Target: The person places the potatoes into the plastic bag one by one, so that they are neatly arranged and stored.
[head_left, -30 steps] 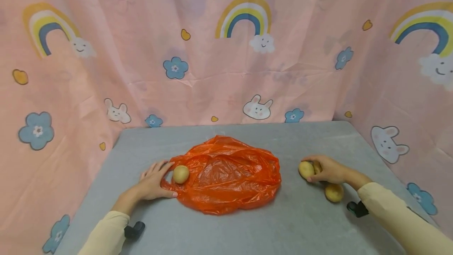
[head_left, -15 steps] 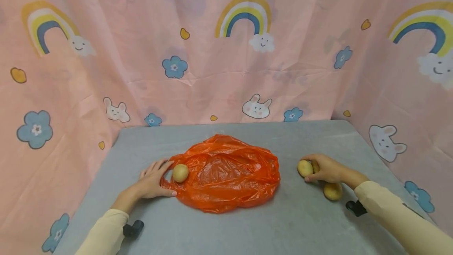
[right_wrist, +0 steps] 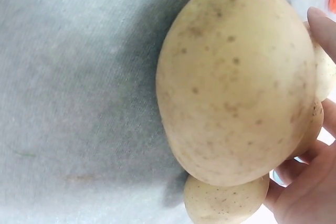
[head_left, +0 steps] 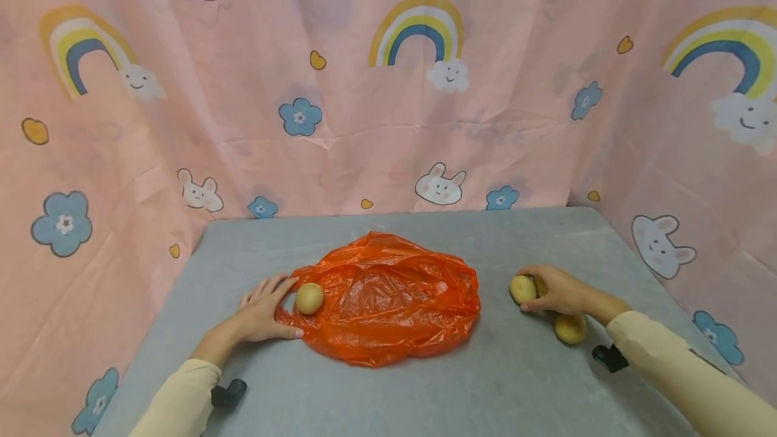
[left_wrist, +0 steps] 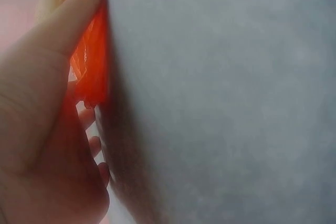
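A pink cloth [head_left: 243, 106] printed with rainbows, rabbits and flowers hangs across the upper frame and down both sides, walling in a grey table [head_left: 394, 403].

At the lower left, beside a black wrist camera [head_left: 229, 394], the left hand [head_left: 262, 312] lies against the left edge of an orange bag [head_left: 394, 309]. Its fingers are spread, thumb towards the viewer and forefinger away, touching the plastic at two separate places; that wide span seems meant to steady thin, slippery film. Whether any fingertip is tucked under the edge, I cannot tell.

In the fork of that hand, a lone potato [head_left: 310, 298] sits on the bag's left edge, where its weight probably helps hold the plastic down. The bag spreads flat and crumpled across the middle of the frame.

Right of centre, well apart from the bag, the right hand [head_left: 561, 290] pinches a front potato [head_left: 523, 289] between thumb and fingers, with a browner potato [head_left: 539, 286] tucked behind it within the grasp. The other fingers' grip is hidden. Just below the hand rests a lower potato [head_left: 570, 330]; the right wrist view shows a further potato [right_wrist: 223, 201] partly behind it, near the fingers.
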Demonstrator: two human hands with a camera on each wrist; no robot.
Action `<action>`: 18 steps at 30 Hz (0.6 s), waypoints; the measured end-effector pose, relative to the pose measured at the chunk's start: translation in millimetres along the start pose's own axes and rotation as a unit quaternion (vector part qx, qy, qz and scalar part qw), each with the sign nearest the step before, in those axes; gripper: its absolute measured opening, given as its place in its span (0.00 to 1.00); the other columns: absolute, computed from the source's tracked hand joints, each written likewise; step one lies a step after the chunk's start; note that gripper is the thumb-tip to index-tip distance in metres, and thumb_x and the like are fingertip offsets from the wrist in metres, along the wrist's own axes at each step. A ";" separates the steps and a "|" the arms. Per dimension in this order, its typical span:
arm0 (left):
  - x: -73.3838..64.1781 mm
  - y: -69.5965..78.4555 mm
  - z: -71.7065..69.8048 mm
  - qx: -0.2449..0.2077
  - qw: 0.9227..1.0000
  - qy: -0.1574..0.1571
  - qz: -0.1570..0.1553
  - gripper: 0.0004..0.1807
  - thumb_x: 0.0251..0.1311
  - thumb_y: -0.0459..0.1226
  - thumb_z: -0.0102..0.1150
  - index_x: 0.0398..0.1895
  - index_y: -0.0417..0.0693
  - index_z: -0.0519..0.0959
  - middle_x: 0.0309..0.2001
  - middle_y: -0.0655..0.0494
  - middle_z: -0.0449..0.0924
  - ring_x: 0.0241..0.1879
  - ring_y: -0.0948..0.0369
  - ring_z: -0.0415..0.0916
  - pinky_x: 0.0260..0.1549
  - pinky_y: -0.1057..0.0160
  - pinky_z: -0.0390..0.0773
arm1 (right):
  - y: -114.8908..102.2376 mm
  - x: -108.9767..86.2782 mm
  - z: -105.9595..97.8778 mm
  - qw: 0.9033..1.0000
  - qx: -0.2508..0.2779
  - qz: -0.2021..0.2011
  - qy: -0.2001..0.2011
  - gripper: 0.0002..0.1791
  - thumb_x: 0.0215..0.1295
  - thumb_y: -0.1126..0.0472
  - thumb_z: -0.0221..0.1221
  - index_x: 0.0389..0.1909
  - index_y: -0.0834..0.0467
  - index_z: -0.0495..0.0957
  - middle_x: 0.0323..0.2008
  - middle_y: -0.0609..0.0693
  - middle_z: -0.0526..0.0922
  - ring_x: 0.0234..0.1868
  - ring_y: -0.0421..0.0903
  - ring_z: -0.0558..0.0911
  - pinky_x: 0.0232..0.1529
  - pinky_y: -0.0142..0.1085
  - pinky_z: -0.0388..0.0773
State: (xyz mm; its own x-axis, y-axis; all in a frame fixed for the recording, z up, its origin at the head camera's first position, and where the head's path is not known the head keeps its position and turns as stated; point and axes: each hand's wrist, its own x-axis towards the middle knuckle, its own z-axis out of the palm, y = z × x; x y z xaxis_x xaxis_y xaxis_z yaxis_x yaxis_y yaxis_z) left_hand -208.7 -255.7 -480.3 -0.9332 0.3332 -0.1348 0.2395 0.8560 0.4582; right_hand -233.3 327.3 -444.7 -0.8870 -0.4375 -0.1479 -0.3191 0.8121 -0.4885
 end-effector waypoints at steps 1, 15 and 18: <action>0.0 -0.2 0.0 0.000 1.000 0.000 0.000 0.61 0.45 0.63 0.75 0.79 0.50 0.57 0.79 0.38 0.51 0.77 0.33 0.45 0.64 0.24 0.50 | 0.2 0.2 0.2 1.000 -0.001 -0.001 0.001 0.39 0.56 0.49 0.74 0.59 0.72 0.75 0.55 0.66 0.81 0.57 0.64 0.78 0.58 0.63 0.73; 1.9 -3.1 2.6 0.009 1.000 -0.003 -0.001 0.61 0.45 0.63 0.74 0.80 0.51 0.57 0.79 0.40 0.50 0.77 0.35 0.47 0.64 0.25 0.51 | 2.7 -0.7 2.2 1.000 -0.002 0.011 0.006 0.39 0.63 0.48 0.69 0.63 0.73 0.71 0.57 0.68 0.79 0.56 0.62 0.78 0.57 0.63 0.73; 1.1 -2.1 1.3 0.006 1.000 -0.001 -0.001 0.61 0.45 0.63 0.74 0.79 0.50 0.57 0.79 0.40 0.51 0.77 0.35 0.46 0.65 0.24 0.50 | -0.6 -0.1 -2.2 1.000 0.001 0.003 0.014 0.39 0.64 0.48 0.67 0.64 0.74 0.69 0.59 0.70 0.77 0.58 0.65 0.77 0.58 0.64 0.73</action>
State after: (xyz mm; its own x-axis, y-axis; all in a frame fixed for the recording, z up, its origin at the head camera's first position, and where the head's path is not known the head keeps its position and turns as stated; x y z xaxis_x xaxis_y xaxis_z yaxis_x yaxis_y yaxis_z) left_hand -209.9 -256.6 -482.5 -0.9334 0.3315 -0.1376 0.2403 0.8619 0.4465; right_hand -233.7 327.8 -442.5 -0.8979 -0.4218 -0.1263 -0.3132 0.8134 -0.4902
